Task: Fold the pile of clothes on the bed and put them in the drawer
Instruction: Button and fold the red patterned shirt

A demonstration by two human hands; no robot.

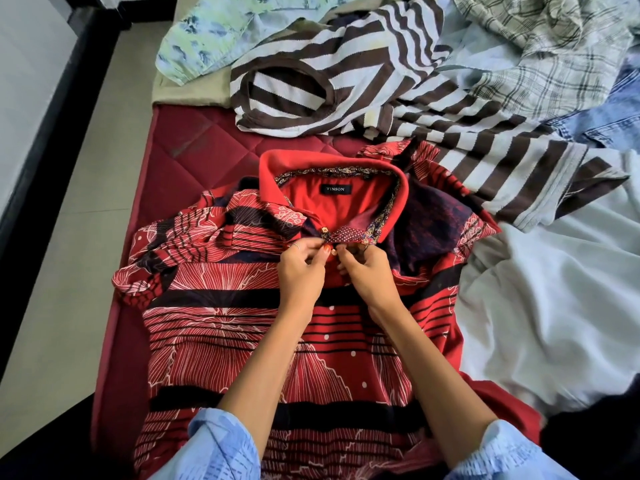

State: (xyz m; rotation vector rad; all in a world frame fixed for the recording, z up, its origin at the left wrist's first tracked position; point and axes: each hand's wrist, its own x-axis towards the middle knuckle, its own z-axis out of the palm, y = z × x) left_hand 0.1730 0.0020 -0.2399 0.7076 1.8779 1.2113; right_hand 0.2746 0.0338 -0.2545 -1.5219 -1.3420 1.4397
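Both hands, left hand (pixel 300 271) and right hand (pixel 367 271), pinch the button placket (pixel 341 237) of a red patterned polo shirt (pixel 277 341) lying face-up on the maroon mattress (pixel 194 150). Beyond its collar lies a brown-striped shirt (pixel 346 77); to the right, white cloth (pixel 554 306).

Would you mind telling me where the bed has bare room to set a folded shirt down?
One bare patch of quilted maroon mattress lies left of the red polo shirt, below the brown striped top. The right side is crowded with the plaid shirt, jeans and white cloth.
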